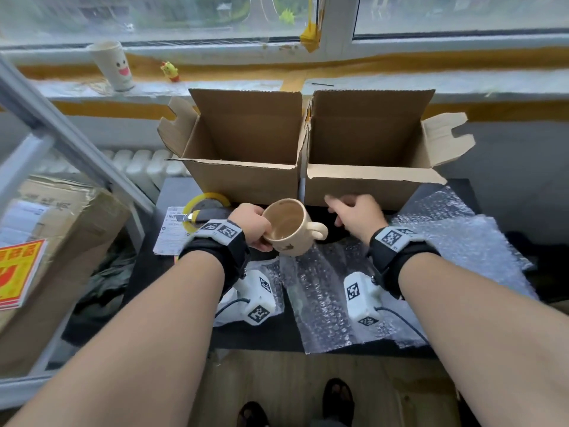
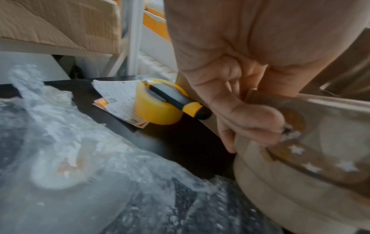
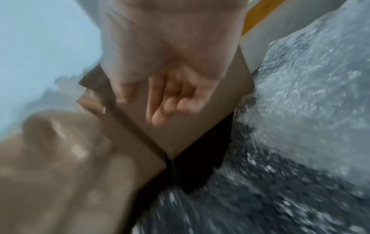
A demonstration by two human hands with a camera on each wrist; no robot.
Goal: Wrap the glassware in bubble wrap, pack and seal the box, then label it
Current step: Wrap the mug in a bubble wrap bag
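Note:
My left hand (image 1: 257, 228) grips a cream mug (image 1: 291, 228) by its rim, thumb inside, and holds it tilted above the black table; its handle points right. In the left wrist view the mug (image 2: 300, 174) shows a brown band with white stars under my thumb (image 2: 258, 125). My right hand (image 1: 354, 212) hovers empty, fingers loosely spread, in front of the right cardboard box (image 1: 366, 192). The right wrist view is blurred; its fingers (image 3: 166, 101) hang relaxed over the box. Sheets of bubble wrap (image 1: 323, 297) lie on the table below. A second open box (image 1: 246, 183) stands to the left.
A yellow tape roll (image 2: 158, 104) with a utility knife (image 2: 176, 99) laid across it sits on paper labels (image 1: 171, 232) at the table's left. A wrapped item (image 2: 60, 171) lies in bubble wrap. A large carton (image 1: 46, 257) and a metal frame stand left.

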